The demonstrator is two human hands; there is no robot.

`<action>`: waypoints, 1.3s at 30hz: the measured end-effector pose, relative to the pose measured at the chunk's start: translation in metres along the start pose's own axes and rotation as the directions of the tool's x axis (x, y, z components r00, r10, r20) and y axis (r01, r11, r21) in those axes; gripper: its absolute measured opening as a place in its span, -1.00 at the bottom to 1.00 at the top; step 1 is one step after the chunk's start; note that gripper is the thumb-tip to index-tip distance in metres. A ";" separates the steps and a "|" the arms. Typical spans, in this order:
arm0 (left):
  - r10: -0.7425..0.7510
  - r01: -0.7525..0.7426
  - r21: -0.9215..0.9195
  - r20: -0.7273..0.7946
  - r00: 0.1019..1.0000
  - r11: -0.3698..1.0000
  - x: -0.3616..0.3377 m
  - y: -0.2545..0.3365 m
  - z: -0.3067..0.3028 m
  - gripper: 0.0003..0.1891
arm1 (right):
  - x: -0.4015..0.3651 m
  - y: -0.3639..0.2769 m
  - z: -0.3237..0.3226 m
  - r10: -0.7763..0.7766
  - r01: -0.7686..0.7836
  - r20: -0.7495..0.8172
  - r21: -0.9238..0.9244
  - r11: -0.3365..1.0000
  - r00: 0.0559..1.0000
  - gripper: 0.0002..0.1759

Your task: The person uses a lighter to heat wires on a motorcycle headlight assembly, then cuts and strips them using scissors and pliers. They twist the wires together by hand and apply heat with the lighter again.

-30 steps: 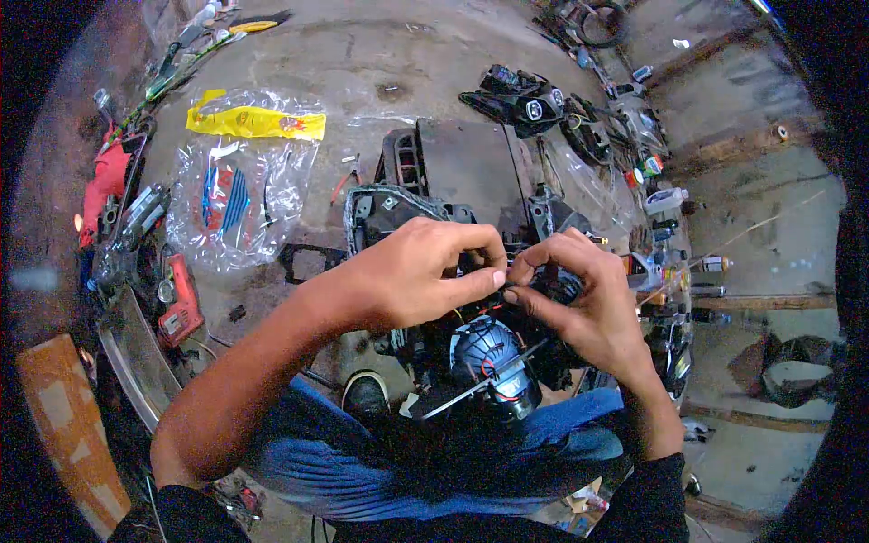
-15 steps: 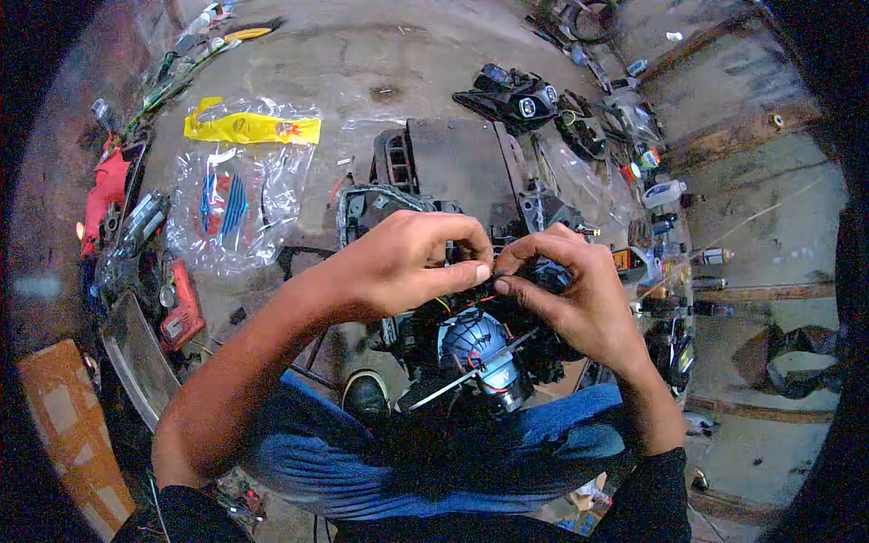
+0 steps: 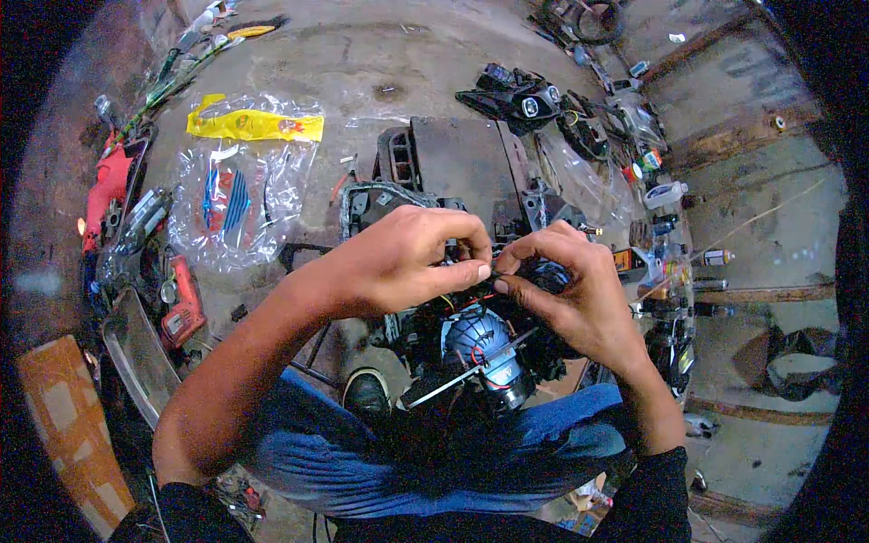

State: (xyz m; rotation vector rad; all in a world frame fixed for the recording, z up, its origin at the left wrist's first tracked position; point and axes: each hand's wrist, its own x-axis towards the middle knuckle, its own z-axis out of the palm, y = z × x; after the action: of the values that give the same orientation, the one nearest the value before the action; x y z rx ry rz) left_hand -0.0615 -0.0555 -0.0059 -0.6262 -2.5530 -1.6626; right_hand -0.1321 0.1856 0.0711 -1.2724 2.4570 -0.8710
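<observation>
My left hand (image 3: 434,258) is closed in a pinch, thumb against the bent forefinger. Facing it, my right hand (image 3: 566,281) pinches too, its fingertips almost meeting the left ones. Between them is a small dark piece, too small and covered to name. Just below the fingertips run thin wires, including a red wire (image 3: 480,300). Under the hands, between my knees, sits a blue-lit rounded lamp-like unit (image 3: 478,335) with a light metal strip (image 3: 444,387) across it. Dark parts of a larger assembly around it are partly hidden by my hands.
Beyond my hands lies a flat dark panel (image 3: 457,163). On the left are a clear plastic bag (image 3: 240,213) with a yellow header, a red power drill (image 3: 184,303) and a metal tray (image 3: 136,357). A black headlight assembly (image 3: 516,101) lies at the back; bottles (image 3: 665,194) line the right.
Both hands keep the same pinch in almost the same place. The surroundings have shifted only slightly in view.
</observation>
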 end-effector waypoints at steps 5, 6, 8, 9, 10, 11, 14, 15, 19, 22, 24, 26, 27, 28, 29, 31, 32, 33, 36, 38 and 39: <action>0.008 -0.008 0.015 -0.019 1.000 1.000 -0.001 -0.002 0.001 -0.73 | 0.000 0.001 0.002 -0.032 0.031 -0.021 -0.035 0.999 0.999 -0.82; -0.020 0.020 -0.004 -0.010 1.000 1.000 -0.002 0.000 0.000 -0.73 | 0.000 0.000 0.002 -0.038 0.037 -0.022 -0.040 0.999 0.999 -0.82; -0.075 0.075 -0.042 0.010 0.997 0.996 -0.003 0.005 -0.002 -0.74 | 0.001 -0.001 0.003 -0.042 0.041 -0.025 -0.042 0.998 0.999 -0.81; -0.105 0.106 -0.039 0.020 0.994 0.994 -0.004 0.009 -0.004 -0.75 | 0.001 -0.002 0.003 -0.040 0.039 -0.028 -0.039 0.999 0.999 -0.80; -0.135 0.136 -0.036 0.031 0.990 0.990 -0.005 0.013 -0.007 -0.75 | 0.001 -0.003 0.004 -0.037 0.036 -0.031 -0.035 0.999 0.999 -0.80; -0.165 0.167 -0.031 0.041 0.985 0.986 -0.006 0.015 -0.008 -0.76 | 0.001 -0.004 0.004 -0.033 0.032 -0.029 -0.030 0.999 0.999 -0.80; -0.119 0.118 -0.067 -0.001 0.993 0.991 -0.007 0.011 -0.005 -0.78 | 0.002 -0.003 0.006 -0.026 0.025 -0.030 -0.024 0.999 0.999 -0.79; -0.124 0.124 -0.062 -0.002 0.992 0.990 -0.007 0.013 -0.005 -0.78 | 0.001 -0.003 0.007 -0.026 0.025 -0.034 -0.028 0.999 0.999 -0.79; -0.096 0.096 -0.017 0.001 0.995 0.995 -0.009 0.014 -0.006 -0.77 | 0.002 -0.007 0.006 -0.016 0.015 -0.023 -0.030 0.999 1.000 -0.81; -0.097 0.097 -0.004 -0.012 0.995 0.995 -0.009 0.016 -0.006 -0.76 | 0.004 -0.007 0.005 -0.004 0.004 0.002 -0.010 1.000 1.000 -0.83; -0.106 0.105 -0.014 -0.028 0.994 0.994 -0.009 0.016 -0.005 -0.74 | 0.004 -0.005 0.005 -0.017 0.017 0.004 -0.045 0.999 1.000 -0.83; -0.100 0.099 -0.025 -0.043 0.994 0.995 -0.009 0.016 -0.005 -0.74 | 0.004 -0.004 0.005 -0.024 0.025 0.012 -0.066 0.998 1.000 -0.83; -0.095 0.094 -0.028 -0.051 0.994 0.995 -0.009 0.016 -0.004 -0.74 | 0.004 -0.004 0.005 -0.025 0.027 0.018 -0.070 0.997 1.000 -0.83; -0.087 0.085 -0.027 -0.057 0.995 0.996 -0.008 0.015 -0.004 -0.74 | 0.004 -0.004 0.005 -0.026 0.028 0.023 -0.073 0.997 0.999 -0.83; -0.084 0.082 -0.023 -0.060 0.995 0.996 -0.009 0.016 -0.004 -0.74 | 0.004 -0.004 0.005 -0.032 0.034 0.022 -0.078 0.996 0.999 -0.83; -0.082 0.081 -0.014 -0.063 0.995 0.997 -0.009 0.017 -0.004 -0.74 | 0.004 -0.002 0.006 -0.044 0.045 0.021 -0.088 0.995 0.999 -0.83; -0.087 0.086 -0.013 -0.061 0.994 0.996 -0.009 0.018 -0.005 -0.74 | 0.004 -0.002 0.006 -0.057 0.059 0.016 -0.087 0.995 0.998 -0.83; -0.092 0.091 -0.013 -0.059 0.994 0.996 -0.009 0.018 -0.005 -0.74 | 0.004 -0.002 0.007 -0.071 0.072 0.012 -0.085 0.994 0.997 -0.82; -0.102 0.101 -0.027 -0.053 0.993 0.995 -0.009 0.019 -0.005 -0.73 | 0.004 -0.004 0.008 -0.076 0.076 0.006 -0.082 0.994 0.997 -0.79; -0.090 0.088 -0.038 -0.053 0.995 0.995 -0.010 0.018 -0.005 -0.73 | 0.005 -0.005 0.007 -0.078 0.077 0.004 -0.104 0.992 0.997 -0.77; -0.086 0.083 -0.045 -0.062 0.994 0.996 -0.010 0.017 -0.004 -0.73 | 0.005 -0.006 0.007 -0.084 0.084 0.003 -0.126 0.988 0.996 -0.76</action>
State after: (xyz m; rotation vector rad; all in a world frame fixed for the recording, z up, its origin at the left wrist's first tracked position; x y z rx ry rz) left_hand -0.0475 -0.0564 0.0083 -0.4650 -2.5392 -1.7369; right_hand -0.1276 0.1760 0.0693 -1.4276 2.5114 -0.7469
